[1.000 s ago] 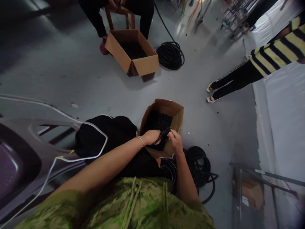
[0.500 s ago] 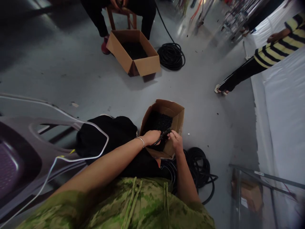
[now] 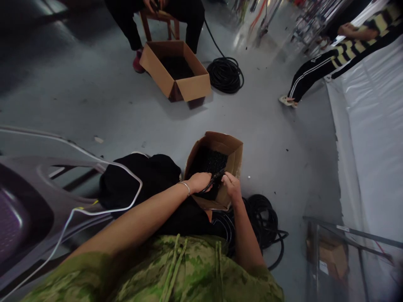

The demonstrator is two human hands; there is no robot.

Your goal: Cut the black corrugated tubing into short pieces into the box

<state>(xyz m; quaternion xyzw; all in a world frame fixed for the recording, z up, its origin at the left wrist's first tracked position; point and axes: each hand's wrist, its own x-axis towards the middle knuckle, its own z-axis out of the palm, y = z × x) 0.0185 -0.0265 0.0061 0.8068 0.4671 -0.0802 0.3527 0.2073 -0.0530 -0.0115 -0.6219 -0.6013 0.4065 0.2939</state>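
Observation:
My left hand [image 3: 201, 182], with a bracelet on its wrist, is closed around a dark, narrow, slightly shiny thing [image 3: 215, 179]. Its exact kind is too dim to tell. The far end of that thing meets the fingertips of my right hand [image 3: 231, 184], which are pinched together; what they hold is too small to name. Both hands are over an open cardboard box [image 3: 234, 161] on the floor between my legs. Many small black pieces [image 3: 209, 161] lie in the box. Coiled black cable or hose [image 3: 262, 216] lies beside my right forearm.
Across the floor a seated person [image 3: 126, 25] has another cardboard box [image 3: 192, 87] in front and a black coil [image 3: 226, 75] beside it. A person in a striped top [image 3: 349, 52] is at right. A grey chair [image 3: 28, 176] with a white cord stands left; a metal frame [image 3: 362, 247] lower right.
The person in the striped top has moved, with legs and arms in a new pose. My hands stay nearly in place over the box.

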